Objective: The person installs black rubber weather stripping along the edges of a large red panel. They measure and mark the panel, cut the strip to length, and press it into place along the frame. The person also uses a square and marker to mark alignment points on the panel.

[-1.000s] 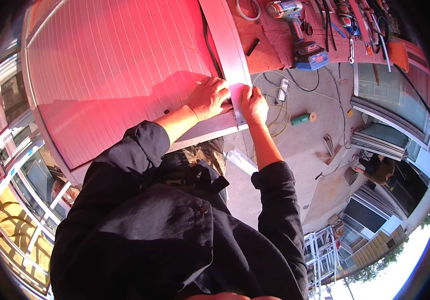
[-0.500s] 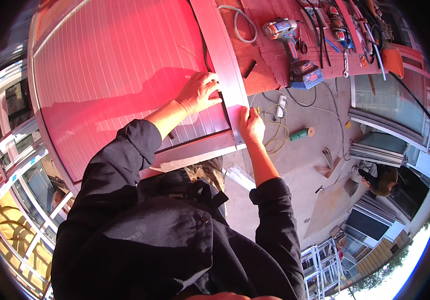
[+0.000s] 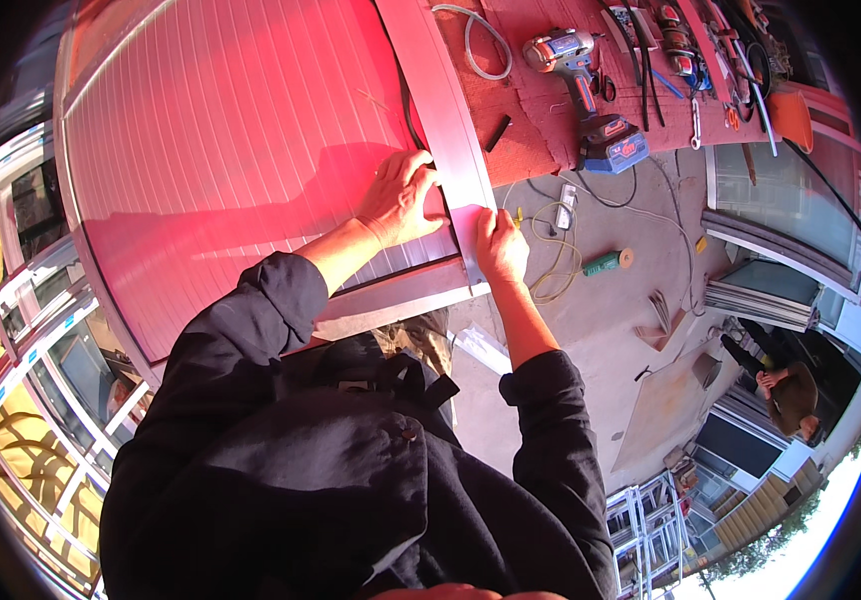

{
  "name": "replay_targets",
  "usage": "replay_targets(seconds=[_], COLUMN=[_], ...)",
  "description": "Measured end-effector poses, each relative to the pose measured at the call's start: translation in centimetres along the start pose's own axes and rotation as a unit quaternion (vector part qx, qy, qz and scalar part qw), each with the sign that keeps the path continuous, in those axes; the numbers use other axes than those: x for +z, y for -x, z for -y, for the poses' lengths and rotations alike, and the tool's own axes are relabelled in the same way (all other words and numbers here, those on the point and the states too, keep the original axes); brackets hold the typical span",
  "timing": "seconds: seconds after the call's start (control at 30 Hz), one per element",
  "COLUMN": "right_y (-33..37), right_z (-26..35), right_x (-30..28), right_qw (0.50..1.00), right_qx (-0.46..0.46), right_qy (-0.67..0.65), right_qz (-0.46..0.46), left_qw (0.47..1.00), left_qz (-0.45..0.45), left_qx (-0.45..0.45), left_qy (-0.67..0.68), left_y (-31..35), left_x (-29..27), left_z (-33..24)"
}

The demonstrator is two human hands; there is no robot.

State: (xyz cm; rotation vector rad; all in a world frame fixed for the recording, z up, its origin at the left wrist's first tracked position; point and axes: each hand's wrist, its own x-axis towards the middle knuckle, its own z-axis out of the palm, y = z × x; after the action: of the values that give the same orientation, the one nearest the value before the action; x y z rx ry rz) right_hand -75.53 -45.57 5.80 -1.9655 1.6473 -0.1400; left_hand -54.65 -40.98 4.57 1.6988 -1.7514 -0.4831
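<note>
A large ribbed panel (image 3: 251,130), tinted red by the light, lies in front of me inside a metal frame (image 3: 439,95). Along the seam between panel and frame runs a thin black rubber strip (image 3: 410,112), part of it loose and bowed. My left hand (image 3: 398,203) is curled at this seam, its fingertips and thumb pressing on the strip; what lies right under the fingers is hidden. My right hand (image 3: 502,247) is closed round the outer edge of the frame near its close corner, thumb on top.
On a red-covered bench at the right lie a cordless drill (image 3: 586,95), a wrench (image 3: 695,124) and a looped cable (image 3: 486,45). A power strip (image 3: 566,208), cords and a green cylinder (image 3: 603,264) are on the floor. Further off, another person (image 3: 794,395) is by stacked window frames.
My left hand has slid slightly toward me along the seam. The right hand has hardly moved. The person in the background has shifted, and their hands now show.
</note>
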Motion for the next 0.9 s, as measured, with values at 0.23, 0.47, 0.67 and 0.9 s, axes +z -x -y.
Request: replay_targets(seconds=[0.23,0.47,0.67,0.9], right_y=[0.0,0.1,0.0,-0.1], right_z=[-0.1,-0.1,0.1,0.1], right_x=[0.2,0.2,-0.2,-0.6], right_qw=[1.0,0.999,1.0,0.998], right_qx=[-0.006,-0.017,0.004,0.029], right_qy=[0.016,-0.015,-0.026,-0.036], right_qz=[-0.025,-0.036,-0.006,0.031], left_qw=[1.0,0.994,0.987,0.985], left_qz=[-0.002,-0.05,-0.016,-0.037], left_qx=[0.004,0.1,0.161,0.17], left_qy=[-0.01,0.007,-0.002,0.006], left_y=[0.1,-4.8,-5.6,-6.7], left_x=[0.2,-2.8,-3.9,-3.0], left_z=[0.1,6.8,7.7,7.6])
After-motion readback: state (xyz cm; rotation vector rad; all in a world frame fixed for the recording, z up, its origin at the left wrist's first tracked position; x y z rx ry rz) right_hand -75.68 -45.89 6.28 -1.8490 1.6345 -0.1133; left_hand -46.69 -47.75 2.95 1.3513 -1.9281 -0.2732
